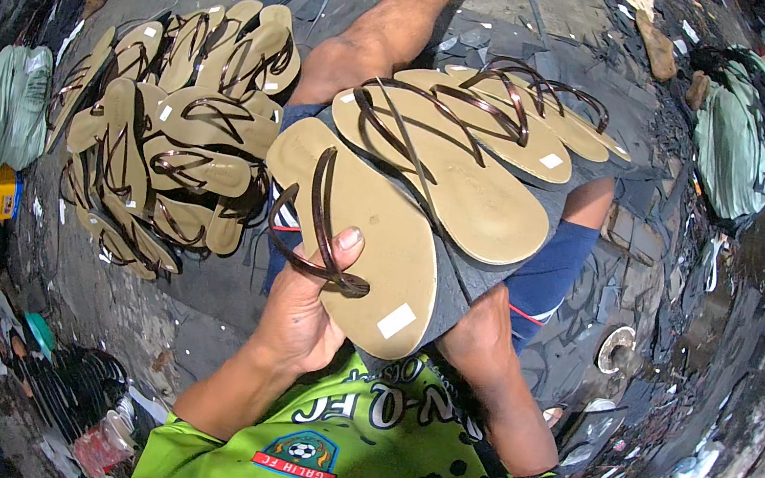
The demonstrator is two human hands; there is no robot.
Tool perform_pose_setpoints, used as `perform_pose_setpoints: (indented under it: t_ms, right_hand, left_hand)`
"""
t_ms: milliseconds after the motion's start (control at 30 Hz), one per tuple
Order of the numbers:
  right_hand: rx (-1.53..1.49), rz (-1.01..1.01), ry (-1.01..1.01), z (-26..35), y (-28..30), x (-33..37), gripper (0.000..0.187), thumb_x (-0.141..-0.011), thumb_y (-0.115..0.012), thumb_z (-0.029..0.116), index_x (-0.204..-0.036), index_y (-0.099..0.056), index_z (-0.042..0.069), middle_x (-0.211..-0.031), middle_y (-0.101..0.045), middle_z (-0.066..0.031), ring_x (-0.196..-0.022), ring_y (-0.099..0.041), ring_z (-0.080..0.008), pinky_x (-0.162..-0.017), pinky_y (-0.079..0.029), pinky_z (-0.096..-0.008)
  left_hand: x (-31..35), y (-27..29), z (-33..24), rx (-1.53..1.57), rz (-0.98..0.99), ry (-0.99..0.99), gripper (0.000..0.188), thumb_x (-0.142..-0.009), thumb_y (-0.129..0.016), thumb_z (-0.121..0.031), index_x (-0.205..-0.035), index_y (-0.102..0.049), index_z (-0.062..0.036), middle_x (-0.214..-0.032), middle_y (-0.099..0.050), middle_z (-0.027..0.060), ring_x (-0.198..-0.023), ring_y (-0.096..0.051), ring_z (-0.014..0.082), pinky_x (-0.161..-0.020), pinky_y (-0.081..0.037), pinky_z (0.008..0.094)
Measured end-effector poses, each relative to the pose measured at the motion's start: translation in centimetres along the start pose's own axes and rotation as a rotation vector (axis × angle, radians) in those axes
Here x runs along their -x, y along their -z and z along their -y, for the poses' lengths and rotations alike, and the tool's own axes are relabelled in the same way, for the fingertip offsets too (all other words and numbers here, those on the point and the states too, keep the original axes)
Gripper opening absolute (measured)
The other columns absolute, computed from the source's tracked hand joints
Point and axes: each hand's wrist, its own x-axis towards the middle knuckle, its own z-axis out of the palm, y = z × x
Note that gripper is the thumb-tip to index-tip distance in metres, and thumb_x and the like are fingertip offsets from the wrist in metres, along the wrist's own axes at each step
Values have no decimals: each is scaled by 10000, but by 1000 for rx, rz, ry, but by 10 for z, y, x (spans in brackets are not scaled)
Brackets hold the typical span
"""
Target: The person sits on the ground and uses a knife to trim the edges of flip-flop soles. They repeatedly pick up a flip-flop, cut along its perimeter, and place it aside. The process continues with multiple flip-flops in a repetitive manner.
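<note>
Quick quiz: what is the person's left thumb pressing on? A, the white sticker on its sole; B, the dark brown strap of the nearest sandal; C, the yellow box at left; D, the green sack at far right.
B: the left hand has its thumb on the dark brown strap of the nearest sandal.

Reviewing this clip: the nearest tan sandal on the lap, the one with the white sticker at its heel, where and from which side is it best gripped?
Probably at the tan sandal's left rim by the dark brown strap, coming from the person's left. That edge overhangs the lap board, and the left hand already pinches there, thumb on top. The right hand holds the board's near edge; the right rim lies under the next sandal.
</note>
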Motion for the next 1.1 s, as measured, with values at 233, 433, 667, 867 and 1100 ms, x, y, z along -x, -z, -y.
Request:
perform_pose_setpoints:
  t_ms: [233, 433, 667, 867, 1100]
  right_hand:
    - [-25, -16, 310, 1, 8, -34, 533, -815, -617, 141, -1324, -506, 28, -1373, -475, -207, -1298, -427, -351, -1104, -300, -449]
    - [-251, 33, 177, -27, -12, -35, 420, -923, -516, 202, -1315, -518, 53, -1374, -487, -180, -1268, -458, -322, -1069, -340, -407]
    - [-182, 14, 158, -2, -33, -69, 325, -937, -476, 177, -1215, -568, 37, -1248, -559, -207, -1151, -537, -343, -983, -412, -421]
    - [56, 77, 136, 31, -18, -114, 286, -943, -473, 186, -1148, -592, 27, -1155, -604, -222, -1066, -583, -354, -923, -449, -427]
    - [34, -71, 225, -5, -68, -133, 329, -961, -465, 267, -878, -575, -32, -902, -615, -301, -872, -582, -487, -728, -451, -537]
  left_hand:
    - [2, 2, -4, -61, -32, 18, 451, -875, -647, -257, -1246, -519, -35, -1077, -648, 105, -935, -665, 216, -803, -570, 380]
    - [4, 8, -8, 44, -5, 114, 430, -882, -642, -118, -1265, -488, 1, -1123, -621, 126, -978, -654, 235, -844, -564, 389]
    - [5, 8, -1, -82, -30, 88, 450, -873, -656, -113, -1281, -491, -20, -1107, -615, 96, -965, -636, 195, -814, -548, 349]
    - [11, 13, 4, -125, -43, 67, 421, -875, -658, -149, -1242, -515, 0, -1045, -638, 93, -912, -654, 194, -794, -554, 346]
    - [65, 32, -5, -481, 47, 34, 458, -800, -716, -225, -1167, -570, 9, -998, -647, 87, -862, -642, 189, -740, -540, 344]
